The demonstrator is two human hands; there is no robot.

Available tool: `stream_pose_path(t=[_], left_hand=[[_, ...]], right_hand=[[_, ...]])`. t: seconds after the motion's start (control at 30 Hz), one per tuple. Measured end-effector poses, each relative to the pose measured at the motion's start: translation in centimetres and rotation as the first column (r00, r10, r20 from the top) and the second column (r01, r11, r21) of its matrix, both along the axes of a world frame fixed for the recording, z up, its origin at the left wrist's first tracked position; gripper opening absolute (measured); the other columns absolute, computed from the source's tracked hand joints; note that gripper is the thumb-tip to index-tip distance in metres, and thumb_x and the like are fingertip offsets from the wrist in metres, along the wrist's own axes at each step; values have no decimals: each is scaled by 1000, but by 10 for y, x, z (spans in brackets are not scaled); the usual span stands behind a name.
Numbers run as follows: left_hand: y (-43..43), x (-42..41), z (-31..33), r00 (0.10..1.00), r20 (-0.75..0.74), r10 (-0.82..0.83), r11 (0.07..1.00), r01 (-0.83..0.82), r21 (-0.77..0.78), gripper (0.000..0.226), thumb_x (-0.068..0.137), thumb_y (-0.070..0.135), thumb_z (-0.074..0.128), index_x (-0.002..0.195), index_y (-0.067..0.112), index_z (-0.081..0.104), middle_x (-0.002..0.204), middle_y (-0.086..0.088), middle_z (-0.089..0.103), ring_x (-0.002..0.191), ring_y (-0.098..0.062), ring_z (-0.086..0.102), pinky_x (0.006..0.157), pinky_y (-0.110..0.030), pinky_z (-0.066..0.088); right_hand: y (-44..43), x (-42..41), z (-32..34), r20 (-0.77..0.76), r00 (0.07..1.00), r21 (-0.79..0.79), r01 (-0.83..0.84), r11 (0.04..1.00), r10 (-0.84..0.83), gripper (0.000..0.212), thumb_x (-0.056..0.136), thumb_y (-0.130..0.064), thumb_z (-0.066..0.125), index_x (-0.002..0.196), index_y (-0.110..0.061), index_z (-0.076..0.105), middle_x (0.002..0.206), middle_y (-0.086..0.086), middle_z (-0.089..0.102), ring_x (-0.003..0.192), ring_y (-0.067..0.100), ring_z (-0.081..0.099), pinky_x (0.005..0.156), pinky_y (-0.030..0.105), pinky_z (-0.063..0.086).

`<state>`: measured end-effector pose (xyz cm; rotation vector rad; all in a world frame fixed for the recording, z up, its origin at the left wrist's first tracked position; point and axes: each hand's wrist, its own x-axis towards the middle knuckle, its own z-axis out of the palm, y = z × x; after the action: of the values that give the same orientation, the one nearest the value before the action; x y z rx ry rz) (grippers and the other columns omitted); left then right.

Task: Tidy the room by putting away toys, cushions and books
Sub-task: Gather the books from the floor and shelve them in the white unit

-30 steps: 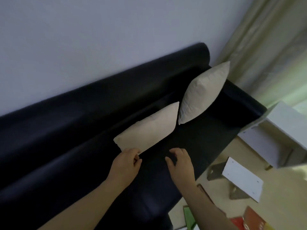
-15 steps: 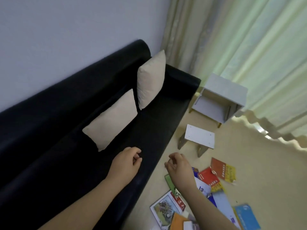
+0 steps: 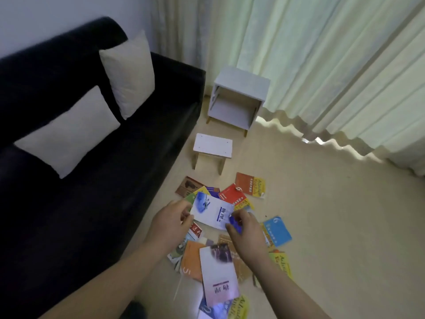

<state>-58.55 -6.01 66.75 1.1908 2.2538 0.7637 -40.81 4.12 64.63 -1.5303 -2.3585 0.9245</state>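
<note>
evidently the book step is in hand. head view: the near cushion [image 3: 69, 132] and the far cushion [image 3: 131, 74] sit propped on the sofa [image 3: 149, 146], while scattered books [image 3: 249, 186] lie on the floor [image 3: 333, 215] at 3 o'clock of the sofa. the left hand [image 3: 171, 223] curls its fingers over the left edge of a white-and-blue book [image 3: 212, 211]; the right hand [image 3: 243, 229] pinches its lower right corner, so both hands have hold of it just above the pile. its cover faces up, and its long axis runs from 10 o'clock to 4 o'clock, blue picture end toward 10. next, i judge, it wants lifting clear and carrying past the small stool [image 3: 212, 145] to the open cabinet [image 3: 239, 88] at 12 o'clock.
</note>
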Motion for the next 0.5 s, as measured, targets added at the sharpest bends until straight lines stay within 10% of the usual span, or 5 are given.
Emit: stream_pose_path(t=[0.5], left_hand=[[1, 193, -23, 994, 22, -107, 992, 108, -71, 22, 91, 24, 59, 113, 22, 62, 96, 8, 58, 77, -4, 53, 71, -24, 46]], right_hand=[[-17, 219, -18, 40, 993, -67, 110, 992, -107, 18, 87, -26, 64, 102, -18, 59, 99, 0, 59, 88, 16, 54, 74, 30, 44]])
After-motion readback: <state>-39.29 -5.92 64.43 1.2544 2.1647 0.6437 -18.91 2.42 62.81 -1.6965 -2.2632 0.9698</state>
